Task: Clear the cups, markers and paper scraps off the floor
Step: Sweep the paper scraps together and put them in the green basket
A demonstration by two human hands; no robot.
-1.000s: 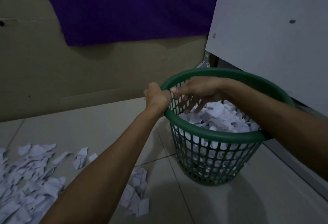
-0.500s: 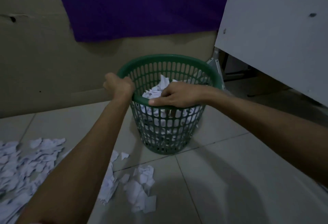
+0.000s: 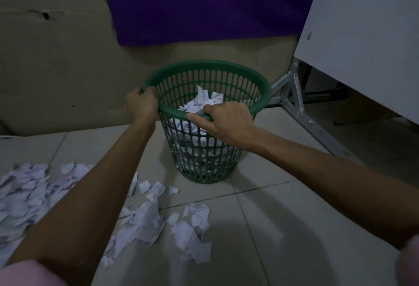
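A green plastic mesh basket (image 3: 226,74) stands upright on the tiled floor, partly filled with white paper scraps (image 3: 201,102). My left hand (image 3: 141,105) grips its rim on the left side. On the near rim my right hand (image 3: 226,120) holds on, thumb along the outside and fingers curled inside. More paper scraps (image 3: 158,220) lie on the tiles in front of the basket, and a bigger heap of scraps (image 3: 29,192) spreads at the left. No cups or markers are in view.
A cardboard wall (image 3: 56,63) with a purple cloth (image 3: 204,2) stands behind the basket. At the right a white board (image 3: 367,36) rests on a metal frame (image 3: 294,95). Bare tiles (image 3: 294,229) lie at the lower right.
The basket has gone from near the white board at the right to the middle of the floor, nearer the scraps. My right hand moved from inside the basket to its near rim.
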